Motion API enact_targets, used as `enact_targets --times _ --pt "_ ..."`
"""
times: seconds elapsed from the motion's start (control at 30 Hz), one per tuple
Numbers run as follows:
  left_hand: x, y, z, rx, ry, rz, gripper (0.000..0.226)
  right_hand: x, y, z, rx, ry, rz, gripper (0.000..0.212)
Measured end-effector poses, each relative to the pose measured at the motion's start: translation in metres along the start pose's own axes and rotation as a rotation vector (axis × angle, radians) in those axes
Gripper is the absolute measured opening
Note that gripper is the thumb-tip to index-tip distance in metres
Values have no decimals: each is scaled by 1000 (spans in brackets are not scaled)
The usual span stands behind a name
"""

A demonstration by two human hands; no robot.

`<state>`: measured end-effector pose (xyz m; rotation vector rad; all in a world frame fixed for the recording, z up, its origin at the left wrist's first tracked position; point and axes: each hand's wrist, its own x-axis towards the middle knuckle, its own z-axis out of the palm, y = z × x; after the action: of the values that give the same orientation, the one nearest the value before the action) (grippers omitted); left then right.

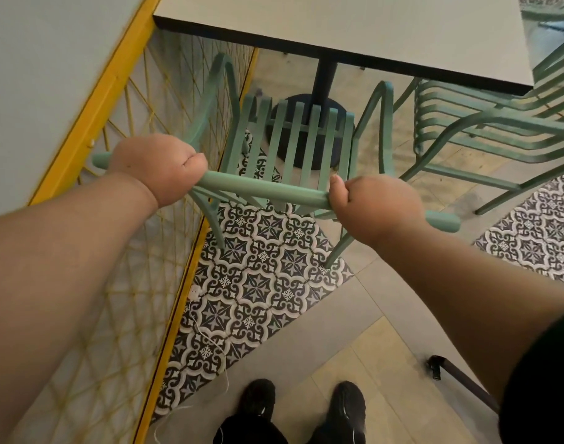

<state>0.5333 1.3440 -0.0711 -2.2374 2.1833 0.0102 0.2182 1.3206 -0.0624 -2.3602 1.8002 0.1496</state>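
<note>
Seen from the head camera, the chair (309, 145) is painted metal in a matte sea green. It has flat parallel slats and bent tube arms and legs, and its top rail (261, 188) is a smooth round tube with blunt ends. The left grip (160, 168) is clenched round the rail near one end, knuckles up, thumb tucked against the forefinger. The right grip (373, 208) is wrapped round it near the other end, its thumb lying along the tube. A short stub of rail juts past the outer side of each grip. Both forearms are bare and reach forward, with a dark sleeve at the right elbow. The chair hangs just beyond and below the grips, facing a table (338, 30) with a pale smooth top and a black edge. The table's dark post and round foot show through the slats. Outward of the right grip stands a second chair (485, 123) of the same make, and outward of the left grip a yellow string screen (139, 238). Below the grips lie ornate black-and-white floor tiles (258, 283) and black shoes (258, 395). The fingertips are hidden under the rail. Whether the chair's back legs touch the floor is unclear, and a dark bar (460, 379) near the right elbow is hard to make out.
</note>
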Motion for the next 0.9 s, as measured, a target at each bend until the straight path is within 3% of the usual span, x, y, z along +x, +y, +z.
enact_targets --times 0.33,0.5,0.57,0.7,0.77,0.9 --pt "-1 5 -3 16 -51 -37 46 2 3 3 -9 -9 -8 66" --pt "-10 27 -20 51 -181 -167 38 -12 2 -10 6 -33 -95 59" --pt "-28 46 -36 -61 -234 -139 41 -19 4 -16 79 -111 -133 52" --pt "-78 78 -77 -338 -137 -111 45 -56 21 -41 256 -25 -71 45" --pt "-94 92 -102 -327 -70 -57 44 -90 27 -63 300 49 -72 47" --pt "-105 126 -135 -272 -95 33 44 -146 43 -93 291 74 -20 47"
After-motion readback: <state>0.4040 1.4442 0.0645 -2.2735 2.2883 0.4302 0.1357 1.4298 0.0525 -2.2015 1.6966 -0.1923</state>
